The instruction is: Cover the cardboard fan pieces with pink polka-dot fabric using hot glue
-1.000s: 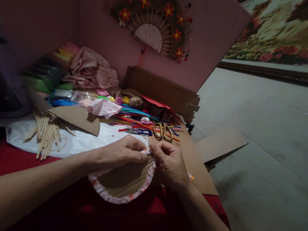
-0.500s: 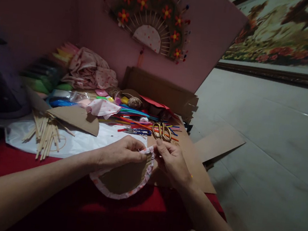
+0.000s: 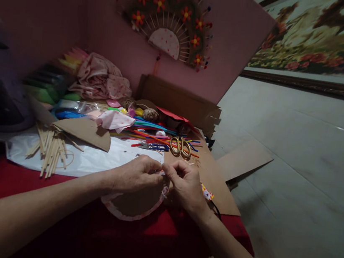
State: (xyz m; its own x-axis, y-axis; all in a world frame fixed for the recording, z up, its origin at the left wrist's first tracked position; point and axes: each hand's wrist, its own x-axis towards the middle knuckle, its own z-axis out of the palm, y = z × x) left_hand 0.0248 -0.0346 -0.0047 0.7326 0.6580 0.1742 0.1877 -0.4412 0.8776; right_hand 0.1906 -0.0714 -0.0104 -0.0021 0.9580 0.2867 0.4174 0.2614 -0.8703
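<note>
A rounded cardboard piece (image 3: 133, 203) edged with pale dotted fabric lies on the red tablecloth (image 3: 9, 183) in front of me. My left hand (image 3: 136, 174) pinches the fabric edge at the top of the piece. My right hand (image 3: 183, 185) meets it there, fingers closed on the same fabric rim. A small patterned scrap (image 3: 207, 191) shows just right of my right wrist.
Gold-handled scissors (image 3: 181, 146) lie beyond my hands among coloured sticks (image 3: 149, 134). Wooden sticks (image 3: 50, 149) rest on white paper at left, beside a cardboard fan shape (image 3: 84, 131). Pink fabric (image 3: 101, 78) and twine (image 3: 150, 114) sit further back. A flower-trimmed fan (image 3: 168, 23) hangs on the pink wall.
The cardboard piece has tipped flatter and moved slightly away from me. My hands have drawn closer together over its top edge, and the patterned scrap now shows by my right wrist.
</note>
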